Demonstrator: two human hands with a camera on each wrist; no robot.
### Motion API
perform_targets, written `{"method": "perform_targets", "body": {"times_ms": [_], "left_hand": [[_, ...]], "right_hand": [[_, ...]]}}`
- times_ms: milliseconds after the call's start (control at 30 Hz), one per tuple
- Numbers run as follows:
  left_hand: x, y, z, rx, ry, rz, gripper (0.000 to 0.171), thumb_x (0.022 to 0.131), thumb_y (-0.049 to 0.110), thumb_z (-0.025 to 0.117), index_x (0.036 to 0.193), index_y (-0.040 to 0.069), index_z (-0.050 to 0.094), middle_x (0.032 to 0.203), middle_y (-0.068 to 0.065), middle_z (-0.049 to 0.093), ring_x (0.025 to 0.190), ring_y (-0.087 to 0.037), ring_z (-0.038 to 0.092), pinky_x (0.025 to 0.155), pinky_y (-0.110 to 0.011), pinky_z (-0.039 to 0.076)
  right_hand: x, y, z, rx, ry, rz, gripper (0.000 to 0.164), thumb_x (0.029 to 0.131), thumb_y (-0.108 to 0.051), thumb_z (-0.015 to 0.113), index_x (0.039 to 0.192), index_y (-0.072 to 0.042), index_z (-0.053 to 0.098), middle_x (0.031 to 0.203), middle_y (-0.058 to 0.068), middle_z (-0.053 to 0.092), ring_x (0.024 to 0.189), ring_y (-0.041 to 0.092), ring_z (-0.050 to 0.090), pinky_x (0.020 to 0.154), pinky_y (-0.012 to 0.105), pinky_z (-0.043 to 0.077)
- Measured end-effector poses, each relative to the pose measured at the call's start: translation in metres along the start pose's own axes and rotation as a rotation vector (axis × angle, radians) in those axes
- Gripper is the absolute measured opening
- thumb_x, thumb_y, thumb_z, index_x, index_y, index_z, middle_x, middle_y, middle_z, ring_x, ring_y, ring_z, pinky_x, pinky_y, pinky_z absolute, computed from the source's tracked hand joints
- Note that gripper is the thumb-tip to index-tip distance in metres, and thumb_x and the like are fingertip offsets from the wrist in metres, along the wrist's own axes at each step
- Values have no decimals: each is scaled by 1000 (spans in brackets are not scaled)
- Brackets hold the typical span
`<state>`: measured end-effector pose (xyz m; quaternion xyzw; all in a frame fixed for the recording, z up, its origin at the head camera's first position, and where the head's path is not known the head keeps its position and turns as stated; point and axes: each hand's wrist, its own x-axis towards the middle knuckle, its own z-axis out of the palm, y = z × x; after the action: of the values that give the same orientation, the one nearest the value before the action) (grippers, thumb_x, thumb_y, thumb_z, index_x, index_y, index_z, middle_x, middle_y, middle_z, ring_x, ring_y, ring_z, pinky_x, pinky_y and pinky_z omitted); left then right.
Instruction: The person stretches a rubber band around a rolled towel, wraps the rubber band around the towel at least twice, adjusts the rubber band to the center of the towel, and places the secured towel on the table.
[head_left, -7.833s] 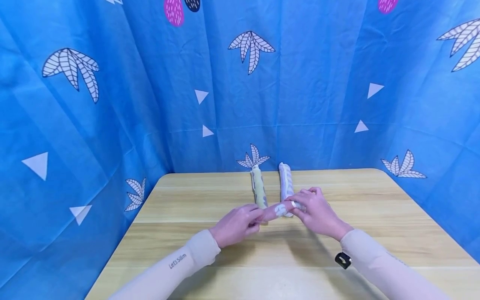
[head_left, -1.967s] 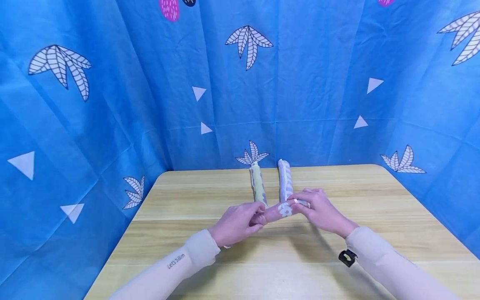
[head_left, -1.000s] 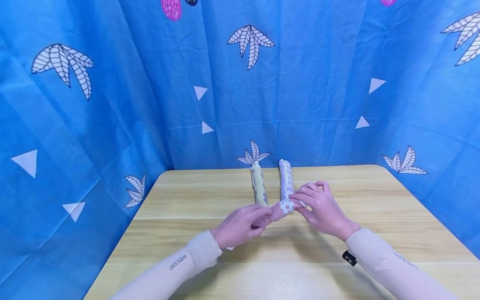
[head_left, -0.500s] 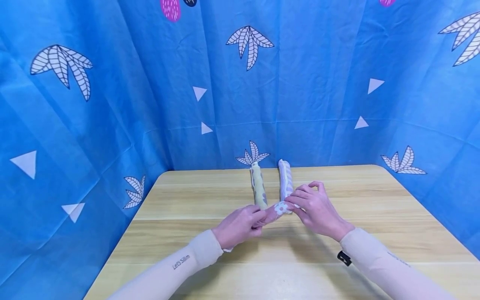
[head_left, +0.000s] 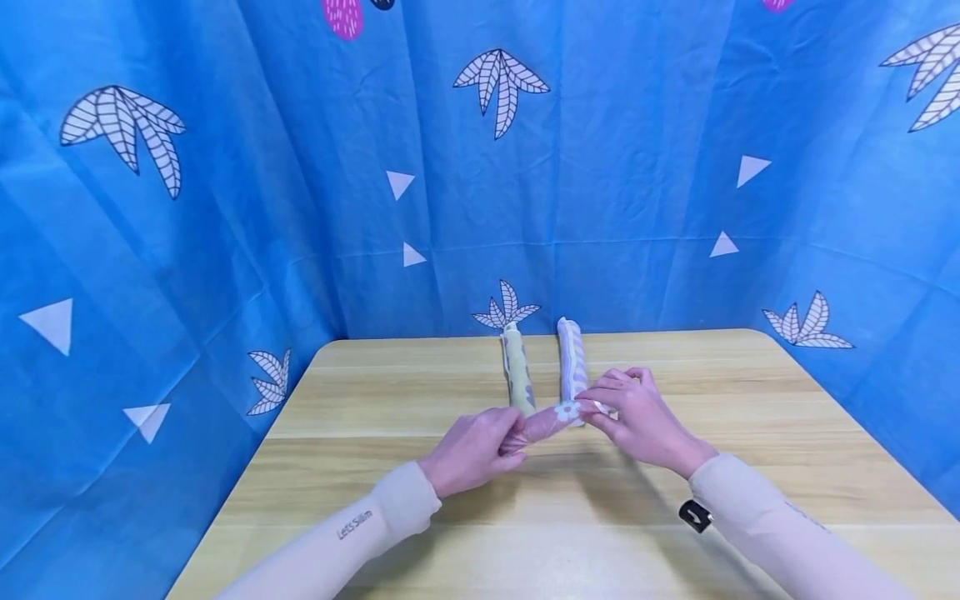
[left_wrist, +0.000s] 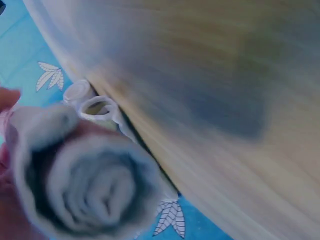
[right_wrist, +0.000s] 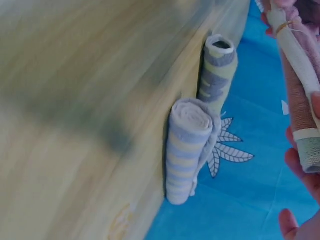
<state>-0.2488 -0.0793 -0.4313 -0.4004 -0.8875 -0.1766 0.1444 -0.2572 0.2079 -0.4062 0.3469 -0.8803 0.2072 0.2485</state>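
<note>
While the left hand (head_left: 471, 450), knuckles up, grips the pink roll (head_left: 546, 423), the right hand (head_left: 642, 418) pinches its end.

The surface (head_left: 360, 400) is pale wood with brown lines. A green cloth roll (head_left: 518, 371) and a purple striped roll (head_left: 572, 362) lie near its back edge, side by side but apart. Behind hangs a blue curtain (head_left: 637, 167) with white leaves (head_left: 504, 92) and triangles (head_left: 55, 323).
</note>
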Motion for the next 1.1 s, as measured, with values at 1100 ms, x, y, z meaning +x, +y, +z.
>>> {"method": "perform_targets", "body": {"times_ms": [1100], "left_hand": [[0, 4, -5, 32, 49, 111, 62, 92, 12, 73, 147, 28, 50, 118, -1, 71, 93, -15, 73, 82, -26, 58]], "right_hand": [[0, 3, -4, -139, 33, -123, 33, 80, -20, 84, 111, -13, 74, 99, 0, 74, 97, 20, 62, 90, 48, 39]]}}
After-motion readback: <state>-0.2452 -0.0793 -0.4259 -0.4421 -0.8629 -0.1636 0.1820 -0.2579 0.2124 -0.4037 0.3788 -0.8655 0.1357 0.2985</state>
